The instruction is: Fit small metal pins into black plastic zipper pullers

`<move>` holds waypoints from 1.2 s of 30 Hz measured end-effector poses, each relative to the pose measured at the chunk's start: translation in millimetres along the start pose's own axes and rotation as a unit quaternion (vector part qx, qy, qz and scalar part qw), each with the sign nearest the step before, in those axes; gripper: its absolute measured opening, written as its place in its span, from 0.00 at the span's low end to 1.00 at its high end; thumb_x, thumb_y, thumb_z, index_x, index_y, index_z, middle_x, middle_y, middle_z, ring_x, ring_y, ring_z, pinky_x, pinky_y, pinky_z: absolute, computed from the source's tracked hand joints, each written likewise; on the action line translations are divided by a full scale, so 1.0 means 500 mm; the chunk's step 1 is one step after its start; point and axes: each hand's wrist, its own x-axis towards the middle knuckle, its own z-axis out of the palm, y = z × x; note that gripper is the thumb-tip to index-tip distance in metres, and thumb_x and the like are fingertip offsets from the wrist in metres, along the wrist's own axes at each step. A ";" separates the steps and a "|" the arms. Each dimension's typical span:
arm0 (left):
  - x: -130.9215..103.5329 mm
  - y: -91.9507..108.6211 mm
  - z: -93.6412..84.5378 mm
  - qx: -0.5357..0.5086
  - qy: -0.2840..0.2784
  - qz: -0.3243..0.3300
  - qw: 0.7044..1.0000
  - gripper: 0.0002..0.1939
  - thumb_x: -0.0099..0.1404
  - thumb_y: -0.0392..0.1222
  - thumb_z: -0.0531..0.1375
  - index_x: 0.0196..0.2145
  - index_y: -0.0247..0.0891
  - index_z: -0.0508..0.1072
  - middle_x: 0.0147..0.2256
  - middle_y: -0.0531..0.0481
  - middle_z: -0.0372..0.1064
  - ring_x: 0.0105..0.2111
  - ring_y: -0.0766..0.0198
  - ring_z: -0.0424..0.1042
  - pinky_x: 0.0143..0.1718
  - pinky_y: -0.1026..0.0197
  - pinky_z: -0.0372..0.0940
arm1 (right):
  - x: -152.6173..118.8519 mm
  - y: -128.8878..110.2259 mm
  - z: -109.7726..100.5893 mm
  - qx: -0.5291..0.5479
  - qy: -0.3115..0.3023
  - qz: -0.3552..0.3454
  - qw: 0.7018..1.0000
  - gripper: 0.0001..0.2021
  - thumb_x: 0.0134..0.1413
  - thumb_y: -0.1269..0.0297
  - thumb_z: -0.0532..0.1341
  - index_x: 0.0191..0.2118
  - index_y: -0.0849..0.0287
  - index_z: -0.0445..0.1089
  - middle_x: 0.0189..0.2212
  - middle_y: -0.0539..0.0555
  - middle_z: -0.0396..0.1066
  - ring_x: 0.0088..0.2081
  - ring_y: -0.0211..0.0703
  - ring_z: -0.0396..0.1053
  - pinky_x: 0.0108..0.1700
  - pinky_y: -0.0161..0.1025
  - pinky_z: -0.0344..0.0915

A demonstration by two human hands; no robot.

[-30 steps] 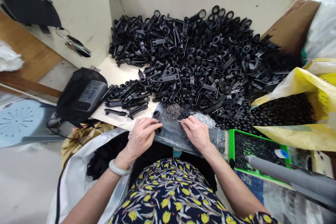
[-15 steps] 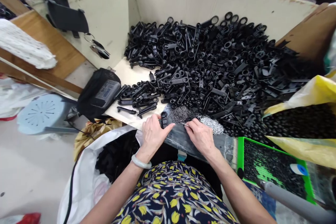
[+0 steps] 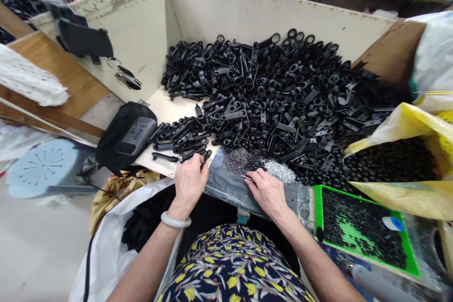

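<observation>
My left hand (image 3: 190,180) is closed on a long black plastic part (image 3: 206,157), whose end sticks out past the fingers at the front left of the bench. Beside it lies a small group of similar black plastic parts (image 3: 168,144). My right hand (image 3: 268,190) pinches a thin metal tool (image 3: 246,177), likely tweezers, its tip pointing left over the grey work mat (image 3: 226,180). Just beyond that tool are a heap of tiny dark metal pieces (image 3: 236,159) and a heap of small silvery pins (image 3: 279,171).
A large pile of black plastic parts (image 3: 255,80) fills the bench behind. At the right stand a green tray (image 3: 318,207) of small black pieces and a yellow bag (image 3: 396,198) of black beads. A black mesh pouch (image 3: 130,134) lies left; below is a white sack (image 3: 95,245).
My left hand has moved left from the mat to the group of black parts; the black piece formerly beside its thumb is out of sight. My right hand keeps the thin tool. The view has shifted slightly.
</observation>
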 end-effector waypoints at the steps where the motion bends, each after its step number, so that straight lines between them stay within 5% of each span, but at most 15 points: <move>1: 0.002 -0.010 -0.003 0.015 0.009 0.015 1.000 0.02 0.70 0.39 0.57 0.39 0.41 0.70 0.33 0.46 0.76 0.37 0.50 0.76 0.38 0.54 0.60 | 0.001 0.000 0.003 -0.004 0.002 -0.001 1.000 0.09 0.72 0.61 0.57 0.46 0.54 0.75 0.37 0.53 0.75 0.38 0.42 0.75 0.35 0.37 0.60; 7: 0.021 -0.009 -0.027 -0.044 0.035 0.058 0.997 0.14 0.67 0.36 0.59 0.50 0.39 0.69 0.39 0.45 0.76 0.40 0.51 0.75 0.38 0.55 0.61 | 0.009 -0.002 0.008 0.011 0.020 0.009 1.000 0.08 0.72 0.62 0.58 0.44 0.54 0.75 0.36 0.51 0.75 0.37 0.42 0.74 0.35 0.37 0.60; 10: 0.051 0.040 -0.027 -0.073 0.058 0.126 0.988 0.06 0.69 0.36 0.57 0.43 0.40 0.72 0.39 0.45 0.75 0.43 0.52 0.74 0.43 0.54 0.61 | 0.015 -0.006 0.000 0.038 0.033 0.023 0.998 0.09 0.72 0.62 0.57 0.43 0.54 0.75 0.36 0.51 0.76 0.37 0.41 0.75 0.36 0.36 0.60; 14: 0.111 0.130 -0.004 -0.074 0.058 0.205 0.974 0.11 0.75 0.43 0.53 0.41 0.40 0.75 0.39 0.45 0.76 0.42 0.54 0.73 0.46 0.53 0.59 | 0.019 0.002 -0.018 0.079 0.064 0.043 0.994 0.10 0.72 0.63 0.57 0.42 0.54 0.76 0.36 0.51 0.76 0.36 0.41 0.74 0.36 0.36 0.61; 20: 0.174 0.215 0.010 0.008 0.007 0.194 0.981 0.13 0.75 0.45 0.54 0.40 0.36 0.74 0.38 0.40 0.77 0.41 0.50 0.75 0.42 0.52 0.58 | -0.019 0.037 -0.038 0.167 0.099 0.078 0.978 0.11 0.72 0.60 0.56 0.42 0.54 0.76 0.36 0.53 0.76 0.37 0.42 0.74 0.41 0.36 0.65; 26: 0.089 0.177 -0.001 -0.064 -0.019 0.203 0.977 0.16 0.78 0.47 0.50 0.41 0.40 0.75 0.36 0.44 0.78 0.38 0.54 0.75 0.42 0.54 0.60 | -0.044 0.046 -0.039 0.272 0.060 0.099 0.955 0.09 0.71 0.61 0.58 0.44 0.53 0.76 0.38 0.53 0.76 0.39 0.43 0.74 0.43 0.38 0.68; 31: -0.024 0.129 0.032 -0.112 -0.075 0.216 0.967 0.13 0.77 0.40 0.51 0.44 0.42 0.76 0.39 0.47 0.80 0.39 0.57 0.76 0.42 0.56 0.61 | -0.023 0.028 -0.017 0.212 0.022 0.068 0.975 0.11 0.72 0.60 0.56 0.45 0.53 0.76 0.38 0.53 0.74 0.38 0.42 0.73 0.43 0.37 0.67; 36: -0.054 0.122 0.061 -0.102 -0.068 0.213 0.969 0.13 0.77 0.40 0.52 0.48 0.42 0.76 0.40 0.47 0.81 0.39 0.56 0.76 0.41 0.55 0.60 | -0.013 0.013 0.008 0.095 -0.006 0.051 0.994 0.11 0.72 0.60 0.56 0.45 0.54 0.76 0.38 0.53 0.73 0.36 0.41 0.73 0.36 0.34 0.63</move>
